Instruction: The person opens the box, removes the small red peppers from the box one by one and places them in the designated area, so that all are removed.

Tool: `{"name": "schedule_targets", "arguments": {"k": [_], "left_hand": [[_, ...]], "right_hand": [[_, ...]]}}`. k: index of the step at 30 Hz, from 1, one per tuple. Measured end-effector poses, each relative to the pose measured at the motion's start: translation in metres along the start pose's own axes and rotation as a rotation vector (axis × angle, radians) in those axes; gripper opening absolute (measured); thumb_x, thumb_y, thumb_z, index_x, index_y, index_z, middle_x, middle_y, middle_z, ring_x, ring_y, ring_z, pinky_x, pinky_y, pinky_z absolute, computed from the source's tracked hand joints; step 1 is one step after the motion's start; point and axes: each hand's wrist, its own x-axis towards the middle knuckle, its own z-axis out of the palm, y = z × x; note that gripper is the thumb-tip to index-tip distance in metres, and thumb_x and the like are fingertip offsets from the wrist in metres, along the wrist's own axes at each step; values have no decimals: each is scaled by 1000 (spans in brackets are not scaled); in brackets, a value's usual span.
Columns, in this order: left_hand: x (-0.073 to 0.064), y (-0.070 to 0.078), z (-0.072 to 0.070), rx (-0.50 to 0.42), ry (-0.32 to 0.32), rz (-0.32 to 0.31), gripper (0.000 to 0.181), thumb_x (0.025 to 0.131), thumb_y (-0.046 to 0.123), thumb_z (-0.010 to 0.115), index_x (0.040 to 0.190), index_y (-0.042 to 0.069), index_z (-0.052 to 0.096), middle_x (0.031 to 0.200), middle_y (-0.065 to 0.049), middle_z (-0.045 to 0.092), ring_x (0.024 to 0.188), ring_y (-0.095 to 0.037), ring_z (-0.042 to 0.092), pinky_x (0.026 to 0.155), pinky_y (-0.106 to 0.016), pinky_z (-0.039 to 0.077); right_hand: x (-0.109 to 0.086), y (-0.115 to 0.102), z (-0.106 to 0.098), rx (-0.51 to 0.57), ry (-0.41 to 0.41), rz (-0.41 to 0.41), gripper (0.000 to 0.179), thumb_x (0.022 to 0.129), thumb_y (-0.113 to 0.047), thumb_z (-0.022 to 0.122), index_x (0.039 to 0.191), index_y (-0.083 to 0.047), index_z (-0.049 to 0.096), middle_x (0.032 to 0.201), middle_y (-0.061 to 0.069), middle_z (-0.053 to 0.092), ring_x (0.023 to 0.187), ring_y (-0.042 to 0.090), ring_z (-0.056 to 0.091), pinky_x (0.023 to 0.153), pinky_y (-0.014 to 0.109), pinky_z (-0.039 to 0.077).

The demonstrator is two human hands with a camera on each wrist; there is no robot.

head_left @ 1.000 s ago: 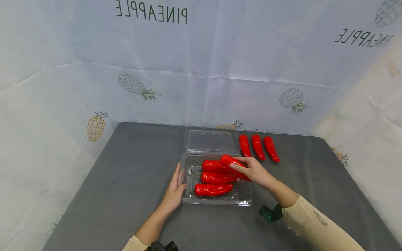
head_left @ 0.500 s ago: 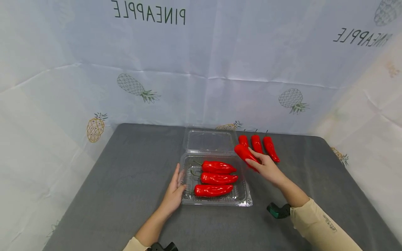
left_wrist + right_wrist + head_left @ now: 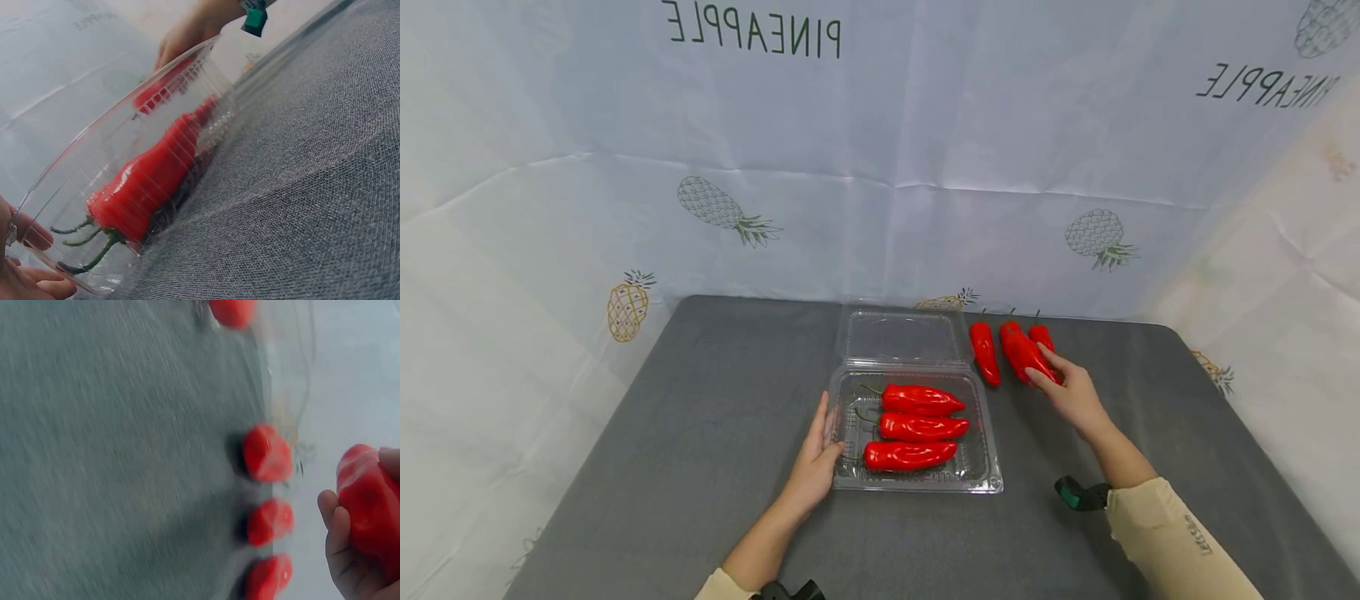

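Note:
A clear plastic clamshell box (image 3: 917, 487) lies with its lid folded back. Three red peppers (image 3: 910, 456) with thin green stems lie crosswise in its base. My left hand (image 3: 814, 467) grips the left wall, thumb and fingers at the rim (image 3: 53, 165) in the left wrist view. Off to the right, my right hand (image 3: 1077, 402) holds another red pepper (image 3: 1032, 357), raised above the table in the right wrist view. It overlaps two of the three peppers in the row at the back, and its lower end is partly covered by the fingers.
The row at the back right is made of a left pepper (image 3: 984, 353), a middle pepper (image 3: 1008, 327) and a right pepper (image 3: 1041, 335). The transparent lid (image 3: 904, 335) reaches toward the back edge. A pineapple-print cloth (image 3: 880, 242) hangs behind the grey table (image 3: 737, 400).
My right hand has carried its pepper from over the box's right side to the right, up to the back row. My left hand has stayed on the box.

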Motion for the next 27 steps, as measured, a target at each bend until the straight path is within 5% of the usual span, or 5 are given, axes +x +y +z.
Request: {"name": "schedule_targets", "arguments": {"k": [5, 13, 17, 21, 27], "left_hand": [[0, 0, 0, 8, 5, -3, 75, 85, -13, 35, 149, 1, -1, 150, -30, 16, 141, -40, 15, 110, -49, 16], [0, -1, 0, 14, 1, -3, 75, 85, -12, 35, 149, 2, 0, 151, -29, 17, 141, -40, 15, 111, -43, 17], [-1, -2, -2, 10, 2, 21, 74, 85, -13, 36, 149, 0, 0, 149, -32, 17, 139, -43, 15, 110, -23, 22], [-1, -3, -2, -6, 5, 36, 75, 85, -13, 36, 149, 0, -1, 149, -33, 17, 139, -44, 14, 100, -4, 22], [1, -4, 0, -11, 4, 12, 75, 85, -13, 36, 149, 2, 0, 150, -31, 16, 140, -41, 15, 96, 0, 22]], "right_hand": [[4, 14, -15, 34, 45, 32, 64, 94, -33, 51, 146, -5, 27, 134, 30, 45, 102, 38, 55, 66, 21, 54], [15, 39, -34, 7, 128, 95, 66, 94, -35, 50, 147, -4, 24, 135, 34, 41, 109, 44, 51, 60, 9, 45], [25, 49, -39, -29, 146, 142, 67, 94, -37, 48, 147, -5, 23, 135, 34, 42, 113, 45, 48, 72, 28, 55], [36, 58, -41, -28, 169, 206, 64, 96, -37, 44, 147, -5, 22, 136, 34, 41, 118, 46, 44, 91, 52, 48], [44, 71, -42, -49, 184, 252, 64, 97, -37, 41, 147, -3, 21, 139, 35, 35, 123, 49, 38, 97, 56, 42]]}}
